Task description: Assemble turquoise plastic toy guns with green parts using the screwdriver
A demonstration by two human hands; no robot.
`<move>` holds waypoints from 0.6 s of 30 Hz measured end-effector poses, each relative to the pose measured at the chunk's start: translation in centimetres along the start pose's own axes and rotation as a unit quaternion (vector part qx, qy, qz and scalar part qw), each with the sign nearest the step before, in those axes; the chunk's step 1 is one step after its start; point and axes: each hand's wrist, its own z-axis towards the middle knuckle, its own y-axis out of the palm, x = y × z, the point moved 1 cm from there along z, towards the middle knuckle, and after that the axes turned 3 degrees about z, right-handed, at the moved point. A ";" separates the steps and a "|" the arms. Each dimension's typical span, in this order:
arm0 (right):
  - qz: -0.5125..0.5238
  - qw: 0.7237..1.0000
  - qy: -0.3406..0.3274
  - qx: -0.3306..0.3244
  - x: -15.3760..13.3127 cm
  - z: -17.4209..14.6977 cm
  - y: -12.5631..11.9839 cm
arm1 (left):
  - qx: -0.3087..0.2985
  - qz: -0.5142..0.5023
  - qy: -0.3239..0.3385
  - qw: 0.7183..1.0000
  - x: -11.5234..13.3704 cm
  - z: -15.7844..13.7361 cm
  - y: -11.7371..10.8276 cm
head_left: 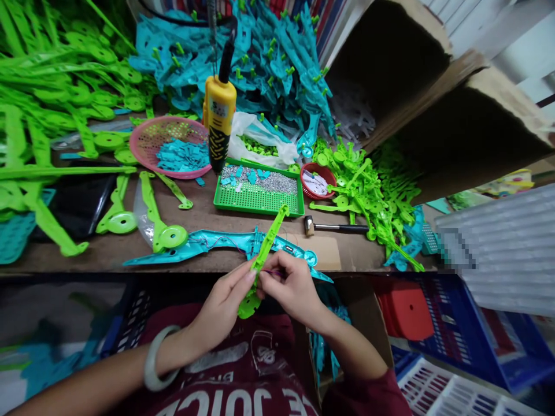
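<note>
In front of my body, my left hand (225, 296) is closed round a long bright green plastic part (269, 238) with a round lower end. The part stands tilted, its narrow tip up over the table edge. My right hand (297, 287) is pinched close beside it, on a thin purple wire (274, 272); the fingertips partly hide where the wire goes. Just beyond both hands, a long blue bow-shaped plastic piece (221, 241) lies along the table edge, with thin wire on it.
A yellow electric screwdriver (220, 110) hangs above a green tray (255, 203) of small screws. Around it are a pink basket (141, 144) of blue pieces, a red basket (306, 190) and a hammer (332, 227). Piles of green parts (87, 75) and blue parts (260, 63) stand behind.
</note>
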 end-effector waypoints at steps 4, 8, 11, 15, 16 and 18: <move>-0.015 1.000 0.002 -0.008 0.2 -0.1 0.0 | 0.001 -0.006 -0.029 1.000 -0.2 0.1 0.0; -0.011 0.999 -0.023 -0.022 0.7 0.2 0.1 | 0.029 -0.046 -0.028 0.998 -0.4 0.4 0.0; -0.064 0.994 -0.091 -0.010 1.2 0.7 -0.4 | 0.052 -0.069 -0.013 0.996 -0.5 1.1 -0.1; -0.236 0.952 -0.196 0.014 1.2 1.3 -1.9 | 0.062 -0.025 0.003 0.998 -0.3 2.4 -0.9; -0.265 0.941 -0.210 0.017 1.0 1.4 -2.4 | 0.057 0.013 0.011 0.998 0.0 2.6 -1.2; -0.307 0.922 -0.233 0.028 0.2 1.6 -3.4 | 0.069 0.126 0.050 0.988 0.7 2.9 -1.7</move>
